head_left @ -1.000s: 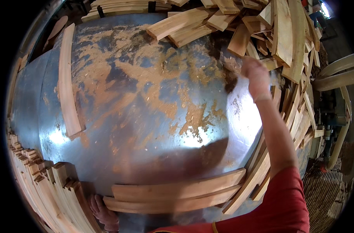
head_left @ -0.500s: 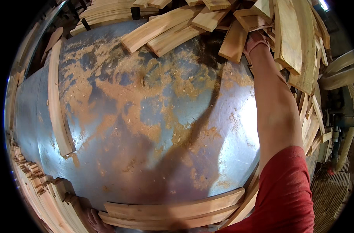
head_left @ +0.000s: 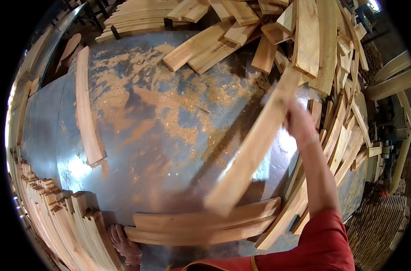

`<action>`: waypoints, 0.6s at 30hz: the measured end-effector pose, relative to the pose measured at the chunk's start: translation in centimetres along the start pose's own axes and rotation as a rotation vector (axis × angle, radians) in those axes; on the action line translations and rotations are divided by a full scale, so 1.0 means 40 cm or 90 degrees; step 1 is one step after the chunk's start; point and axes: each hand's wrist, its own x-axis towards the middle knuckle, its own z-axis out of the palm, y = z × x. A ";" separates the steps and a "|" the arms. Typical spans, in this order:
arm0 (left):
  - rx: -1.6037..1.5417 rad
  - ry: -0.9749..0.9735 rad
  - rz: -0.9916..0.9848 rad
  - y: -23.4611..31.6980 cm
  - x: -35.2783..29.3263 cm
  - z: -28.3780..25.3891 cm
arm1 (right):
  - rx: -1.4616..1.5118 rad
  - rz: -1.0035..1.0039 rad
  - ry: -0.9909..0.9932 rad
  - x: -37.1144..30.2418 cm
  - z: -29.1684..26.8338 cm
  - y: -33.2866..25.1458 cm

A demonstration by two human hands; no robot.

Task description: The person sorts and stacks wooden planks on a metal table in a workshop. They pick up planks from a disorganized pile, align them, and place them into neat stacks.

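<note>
My right hand (head_left: pixel 301 124) is closed around the edge of a long wooden board (head_left: pixel 253 147). The board slants above the metal table (head_left: pixel 169 135), its near end blurred by motion. My left hand (head_left: pixel 124 244) lies on the table at the lower left with its fingers stretched out and nothing in them. It sits between a row of stacked boards (head_left: pixel 74 235) and the left ends of two curved boards (head_left: pixel 205 222) along the near edge. A jumbled pile of boards (head_left: pixel 307 40) fills the far right.
Sawdust (head_left: pixel 169 106) is strewn over the tabletop. One curved strip of wood (head_left: pixel 84 108) lies alone at the left. More boards (head_left: pixel 345 140) lean along the right side, near a ribbed hose (head_left: pixel 401 149). Stacked lengths (head_left: pixel 140 16) stand beyond the far edge.
My right hand has drawn back from the far pile and now carries a board toward me. The view has shifted, and more of my left hand shows.
</note>
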 end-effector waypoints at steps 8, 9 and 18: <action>-0.013 -0.004 0.052 0.026 0.022 -0.042 | -0.406 0.320 -0.533 -0.391 0.207 0.094; -0.060 -0.007 0.045 0.027 0.025 -0.047 | -0.374 0.080 -0.587 -0.352 0.268 0.109; -0.091 -0.007 0.024 0.033 0.013 -0.057 | -0.695 -0.477 -0.248 -0.158 0.991 0.062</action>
